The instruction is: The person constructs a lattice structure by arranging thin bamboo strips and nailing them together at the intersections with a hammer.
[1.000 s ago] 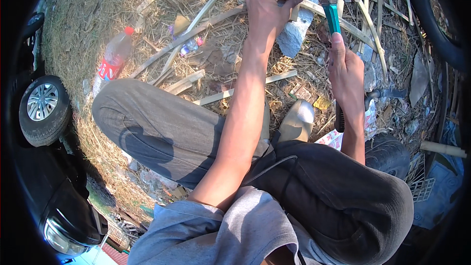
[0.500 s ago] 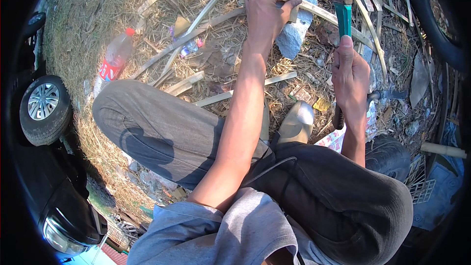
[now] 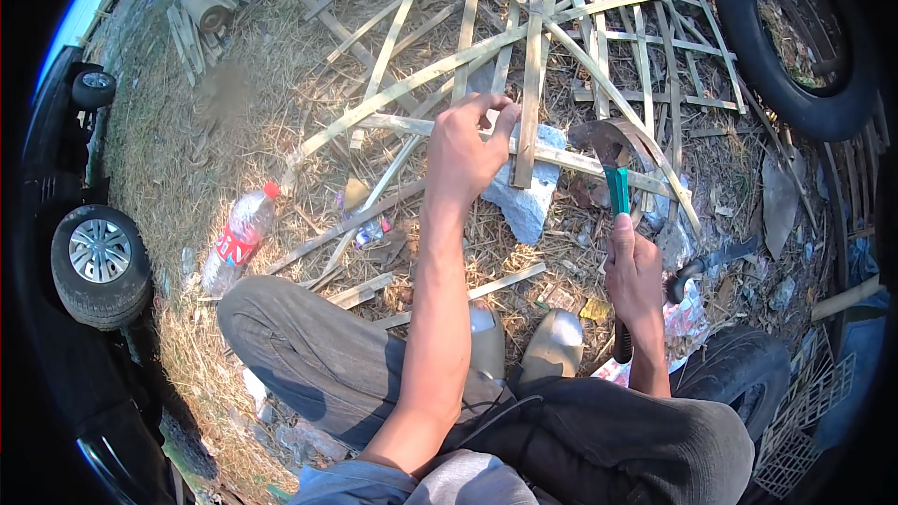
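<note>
Bamboo strips [image 3: 533, 65] lie woven just beyond my left hand [image 3: 465, 154], pinching one strip, while my right hand [image 3: 634, 279] grips a green-handled sickle [image 3: 615, 178].

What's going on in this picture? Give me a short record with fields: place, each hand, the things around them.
Place: outdoor ground covered in dry straw
Left hand: fingers pinch a bamboo slat of the woven bamboo lattice
Right hand: grips a hammer with a teal and black handle, head raised by the lattice
Under the lattice: a pale stone block
Nearby: plastic bottle with red cap, black tyre, car wheel
Posture: person sits, shoes forward
</note>
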`<state>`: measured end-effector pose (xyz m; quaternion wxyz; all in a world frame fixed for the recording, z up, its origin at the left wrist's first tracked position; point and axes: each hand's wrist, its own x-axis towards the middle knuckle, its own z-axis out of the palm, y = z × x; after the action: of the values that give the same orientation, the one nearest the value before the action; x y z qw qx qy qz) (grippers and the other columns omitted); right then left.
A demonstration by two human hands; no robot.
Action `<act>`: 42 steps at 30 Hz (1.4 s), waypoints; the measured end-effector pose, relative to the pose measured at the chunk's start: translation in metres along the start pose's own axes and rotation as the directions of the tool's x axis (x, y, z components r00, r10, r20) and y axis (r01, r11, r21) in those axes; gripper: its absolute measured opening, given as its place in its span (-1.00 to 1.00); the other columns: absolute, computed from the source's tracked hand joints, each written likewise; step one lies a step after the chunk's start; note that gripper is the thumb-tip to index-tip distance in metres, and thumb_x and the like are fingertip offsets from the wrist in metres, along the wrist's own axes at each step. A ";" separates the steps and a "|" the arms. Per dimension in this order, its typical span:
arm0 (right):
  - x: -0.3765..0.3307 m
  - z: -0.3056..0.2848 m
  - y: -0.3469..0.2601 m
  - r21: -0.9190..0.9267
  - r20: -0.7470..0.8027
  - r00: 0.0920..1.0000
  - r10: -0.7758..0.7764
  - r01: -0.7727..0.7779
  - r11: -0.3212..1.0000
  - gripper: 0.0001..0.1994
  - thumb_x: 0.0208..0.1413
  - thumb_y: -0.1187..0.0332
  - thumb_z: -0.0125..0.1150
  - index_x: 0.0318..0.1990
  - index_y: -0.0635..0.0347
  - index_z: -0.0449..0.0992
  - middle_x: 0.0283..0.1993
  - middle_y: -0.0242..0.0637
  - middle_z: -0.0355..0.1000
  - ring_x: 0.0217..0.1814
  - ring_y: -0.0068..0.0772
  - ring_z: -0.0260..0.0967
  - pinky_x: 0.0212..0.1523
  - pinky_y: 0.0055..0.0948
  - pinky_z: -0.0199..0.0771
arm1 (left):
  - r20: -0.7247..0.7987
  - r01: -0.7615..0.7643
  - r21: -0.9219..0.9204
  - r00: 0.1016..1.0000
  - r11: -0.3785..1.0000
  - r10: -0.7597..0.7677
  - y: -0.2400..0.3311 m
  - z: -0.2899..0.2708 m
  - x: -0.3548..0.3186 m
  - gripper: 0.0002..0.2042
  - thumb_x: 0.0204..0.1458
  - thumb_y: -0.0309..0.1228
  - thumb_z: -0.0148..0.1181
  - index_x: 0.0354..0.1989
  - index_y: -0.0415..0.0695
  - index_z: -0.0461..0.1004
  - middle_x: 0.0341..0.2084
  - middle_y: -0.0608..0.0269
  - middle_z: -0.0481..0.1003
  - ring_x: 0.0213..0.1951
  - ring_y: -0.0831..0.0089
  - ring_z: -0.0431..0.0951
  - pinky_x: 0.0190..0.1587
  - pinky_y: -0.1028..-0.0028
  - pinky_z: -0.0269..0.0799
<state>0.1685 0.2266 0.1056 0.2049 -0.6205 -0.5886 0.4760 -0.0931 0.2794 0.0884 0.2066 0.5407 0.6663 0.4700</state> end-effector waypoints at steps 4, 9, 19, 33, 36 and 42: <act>0.006 0.005 0.009 0.037 0.047 0.994 0.094 -0.096 0.995 -0.33 0.51 -0.09 -0.18 -0.57 0.29 0.32 -0.66 -0.43 0.14 -0.57 -0.59 0.08 -0.55 -0.32 0.10 | 0.169 0.291 0.446 0.901 0.846 -0.399 0.004 0.037 0.069 -0.45 0.20 0.06 0.26 -0.18 -0.34 0.66 -0.36 -0.13 0.65 -0.27 0.15 0.71 -0.11 0.24 0.56; 0.000 0.007 0.011 0.001 0.095 0.981 0.168 -0.169 0.986 -0.32 0.50 -0.11 -0.16 -0.55 0.33 0.30 -0.66 -0.40 0.13 -0.55 -0.55 0.05 -0.54 -0.30 0.10 | 0.303 -0.017 0.551 0.936 0.834 -0.181 -0.021 0.062 0.089 -0.59 0.05 -0.14 0.39 -0.43 -0.37 0.61 -0.51 -0.25 0.57 -0.35 -0.09 0.65 -0.16 0.11 0.53; -0.001 0.005 0.012 0.029 0.109 0.972 0.210 -0.214 0.976 -0.33 0.49 -0.11 -0.13 -0.52 0.35 0.31 -0.63 -0.38 0.11 -0.52 -0.53 0.00 -0.50 -0.26 0.08 | 0.256 -0.030 0.350 0.965 0.936 -0.065 -0.030 0.067 0.082 -0.61 -0.04 -0.25 0.45 -0.56 -0.41 0.53 -0.61 -0.26 0.51 -0.47 -0.09 0.59 -0.27 0.10 0.47; 0.002 0.006 0.012 -0.013 0.116 0.976 0.184 -0.184 0.983 -0.32 0.47 -0.15 -0.13 -0.50 0.35 0.32 -0.63 -0.34 0.13 -0.52 -0.50 0.03 -0.48 -0.26 0.13 | 0.216 0.055 0.307 0.968 0.950 -0.126 -0.035 0.066 0.081 -0.59 -0.04 -0.14 0.49 -0.48 -0.34 0.62 -0.60 -0.10 0.59 -0.48 0.12 0.65 -0.27 0.22 0.54; 0.004 0.007 0.012 -0.030 0.124 0.969 0.216 -0.214 0.976 -0.32 0.47 -0.15 -0.14 -0.50 0.35 0.33 -0.63 -0.33 0.14 -0.52 -0.49 0.03 -0.48 -0.25 0.13 | 0.250 0.064 0.309 0.957 0.949 -0.145 -0.034 0.064 0.083 -0.59 -0.03 -0.13 0.48 -0.48 -0.33 0.62 -0.60 -0.09 0.59 -0.48 0.12 0.66 -0.27 0.22 0.54; 0.003 0.009 0.011 -0.041 0.118 0.974 0.195 -0.192 0.981 -0.31 0.48 -0.15 -0.15 -0.50 0.36 0.33 -0.63 -0.31 0.16 -0.52 -0.47 0.04 -0.47 -0.23 0.15 | 0.252 0.010 0.336 0.963 0.942 -0.100 -0.041 0.069 0.086 -0.60 -0.01 -0.14 0.47 -0.50 -0.31 0.60 -0.60 -0.05 0.59 -0.47 0.14 0.65 -0.26 0.22 0.52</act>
<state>0.1668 0.2244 0.0914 0.1121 -0.6476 -0.5436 0.5220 -0.0890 0.3866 0.0407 0.2130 0.6067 0.7173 0.2685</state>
